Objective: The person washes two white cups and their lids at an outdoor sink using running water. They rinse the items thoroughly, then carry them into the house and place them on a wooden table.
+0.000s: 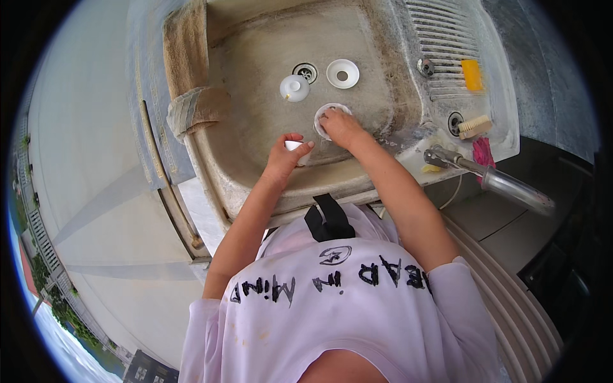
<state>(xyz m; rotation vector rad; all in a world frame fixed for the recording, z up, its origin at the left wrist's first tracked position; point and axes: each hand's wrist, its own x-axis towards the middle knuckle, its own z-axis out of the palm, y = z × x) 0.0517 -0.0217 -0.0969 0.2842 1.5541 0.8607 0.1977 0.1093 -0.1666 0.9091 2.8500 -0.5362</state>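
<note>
A white cup (294, 146) is being held by the curled left hand (285, 156), a bowl (324, 127) touched by the right hand (341, 126) (grip unclear), lid (294, 88) and ring (353, 75) untouched.

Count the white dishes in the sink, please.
4: a small dish in the left hand, a round dish under the right hand, a knobbed dish beside the drain, a wide-rimmed dish right of it.

The right hand (343, 127) hides part of the white bowl (318, 123); the left hand (283, 157) partly covers the white cup (295, 145). At twelve o'clock, the sink (255, 121) is cropped.
</note>
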